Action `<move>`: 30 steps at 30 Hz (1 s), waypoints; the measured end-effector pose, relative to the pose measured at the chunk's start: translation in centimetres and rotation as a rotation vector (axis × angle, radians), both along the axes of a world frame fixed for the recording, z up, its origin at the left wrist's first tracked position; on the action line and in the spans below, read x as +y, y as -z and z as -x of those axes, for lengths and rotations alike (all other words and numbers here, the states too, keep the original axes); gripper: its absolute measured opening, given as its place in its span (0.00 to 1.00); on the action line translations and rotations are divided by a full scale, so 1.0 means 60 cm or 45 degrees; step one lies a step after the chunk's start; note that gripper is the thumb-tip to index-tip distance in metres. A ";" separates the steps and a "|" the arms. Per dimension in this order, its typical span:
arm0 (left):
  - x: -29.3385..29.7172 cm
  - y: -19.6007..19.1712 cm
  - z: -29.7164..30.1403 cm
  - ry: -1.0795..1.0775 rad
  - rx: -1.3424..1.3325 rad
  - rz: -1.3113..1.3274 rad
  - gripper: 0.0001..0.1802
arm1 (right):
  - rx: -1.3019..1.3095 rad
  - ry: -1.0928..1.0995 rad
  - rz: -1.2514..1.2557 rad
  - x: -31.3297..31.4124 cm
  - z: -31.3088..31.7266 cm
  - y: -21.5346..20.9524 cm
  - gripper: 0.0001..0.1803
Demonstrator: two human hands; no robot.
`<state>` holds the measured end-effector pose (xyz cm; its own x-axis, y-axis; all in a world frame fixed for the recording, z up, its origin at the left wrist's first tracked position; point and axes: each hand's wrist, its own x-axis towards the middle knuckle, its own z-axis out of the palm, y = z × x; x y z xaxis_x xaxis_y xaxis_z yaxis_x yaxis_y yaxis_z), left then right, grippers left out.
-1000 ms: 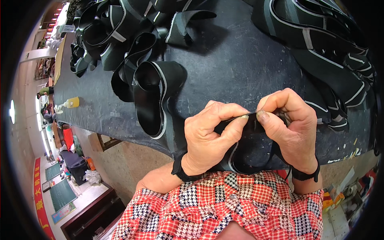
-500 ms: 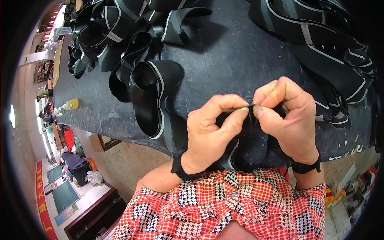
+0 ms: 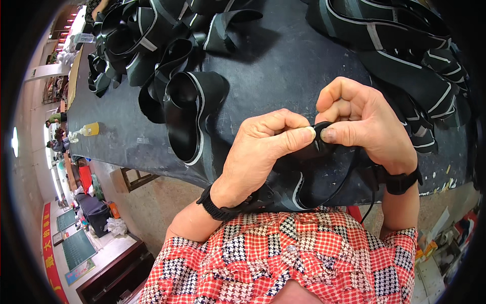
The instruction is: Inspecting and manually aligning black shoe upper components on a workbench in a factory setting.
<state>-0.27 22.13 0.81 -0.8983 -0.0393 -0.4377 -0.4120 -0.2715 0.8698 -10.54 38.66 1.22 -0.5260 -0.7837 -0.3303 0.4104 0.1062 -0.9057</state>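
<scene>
Over the near part of the table, a black fabric piece with a grey stripe (image 3: 297, 190) is pinched between my two hands. My left hand (image 3: 268, 141) grips its upper edge between thumb and forefinger. Close beside it, my right hand (image 3: 357, 121) presses the same edge with the thumb, the fingers curled behind. The rest of the piece hangs below and is partly hidden by my hands. To the left stands a curled black fabric piece with a light trim line (image 3: 183, 121), its side bent into a loop.
Dark worktable (image 3: 283, 76) with scuffs. Heaped black striped pieces (image 3: 134, 45) lie at the far left, and another stack (image 3: 405, 66) at the right. A yellow bottle (image 3: 91, 129) stands near the left edge. Beyond it are a wooden frame and a dark bag (image 3: 96, 215).
Both hands have shifted slightly; my right forearm has moved outward to the right. The pinched edge is now folded into a small rounded bend between my thumbs.
</scene>
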 end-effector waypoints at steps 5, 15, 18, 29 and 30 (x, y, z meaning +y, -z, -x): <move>0.002 0.009 -0.016 -0.058 0.086 0.064 0.04 | -0.111 -0.054 0.048 -0.005 -0.004 0.018 0.13; 0.001 0.021 -0.033 -0.117 0.344 0.369 0.01 | -0.290 -0.186 0.292 -0.036 -0.003 0.053 0.10; -0.002 0.025 -0.031 -0.174 0.311 0.232 0.03 | -0.394 -0.235 0.382 -0.038 0.001 0.065 0.10; -0.012 0.037 -0.008 -0.123 0.170 0.060 0.03 | -0.285 -0.166 0.142 -0.030 0.018 0.064 0.14; -0.013 0.038 -0.007 -0.091 0.182 0.085 0.03 | -0.280 -0.163 0.140 -0.030 0.017 0.068 0.14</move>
